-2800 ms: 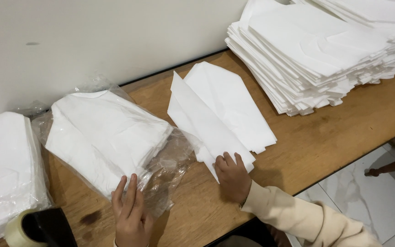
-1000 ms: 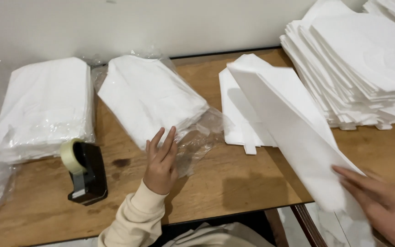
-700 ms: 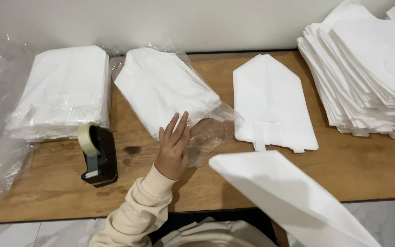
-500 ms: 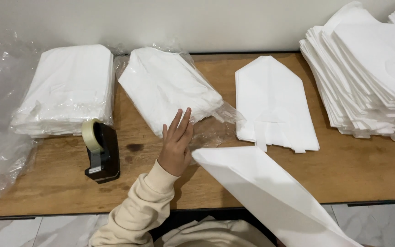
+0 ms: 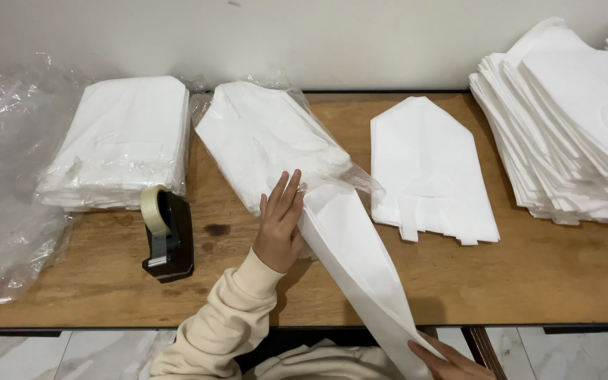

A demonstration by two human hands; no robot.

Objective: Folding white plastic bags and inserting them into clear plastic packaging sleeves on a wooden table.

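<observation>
My right hand [image 5: 452, 360], pinching its low end at five o'clock, has swung the long white folded fabric piece [image 5: 357, 274] into the clear plastic bag [image 5: 276, 144]; left hand [image 5: 279, 225], fingers spread, presses the bag's mouth.

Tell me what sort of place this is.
Probably a small packing workstation: a wooden table holds a tall stack of folded white pieces, plastic-wrapped bundles and a tape dispenser.

bare wooden table [image 5: 543, 274] open along front right. passage between tape dispenser [image 5: 167, 236] and left hand [image 5: 279, 225]. narrow gap beside flat white piece [image 5: 427, 169]. blocked right by tall white stack [image 5: 571, 119], left by bagged bundles [image 5: 117, 137].
</observation>
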